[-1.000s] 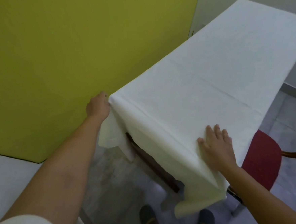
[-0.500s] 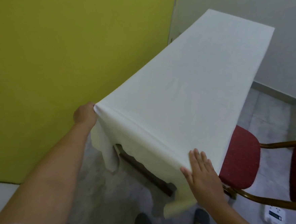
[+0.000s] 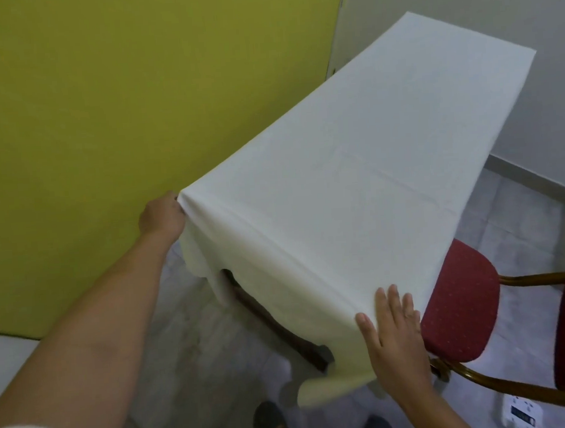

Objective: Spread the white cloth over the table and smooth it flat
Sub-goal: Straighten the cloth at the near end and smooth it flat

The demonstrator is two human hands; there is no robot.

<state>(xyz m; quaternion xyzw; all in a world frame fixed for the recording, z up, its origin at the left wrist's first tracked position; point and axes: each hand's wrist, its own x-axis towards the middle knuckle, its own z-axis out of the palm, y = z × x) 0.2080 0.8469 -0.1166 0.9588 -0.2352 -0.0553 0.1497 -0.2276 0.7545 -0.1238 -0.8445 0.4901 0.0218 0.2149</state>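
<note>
The white cloth [image 3: 355, 175] covers the whole long table and hangs over its near end. Only the table's dark wooden frame [image 3: 279, 327] shows beneath the hanging hem. My left hand [image 3: 161, 217] is at the near left corner, fingers closed on the cloth's edge there. My right hand [image 3: 395, 339] lies flat, fingers apart, pressed against the cloth at the near right corner. The cloth's top looks flat, with a faint fold line across the middle.
A yellow-green wall panel [image 3: 116, 108] runs close along the table's left side. A red padded chair [image 3: 458, 305] with a wooden frame stands against the table's right side. A small white device [image 3: 522, 412] lies on the tiled floor. My shoes [image 3: 272, 425] are below the hem.
My right hand has slid from the table top towards me down onto the near right corner. My left hand stays at the left corner. The view has tilted, showing more of the chair.
</note>
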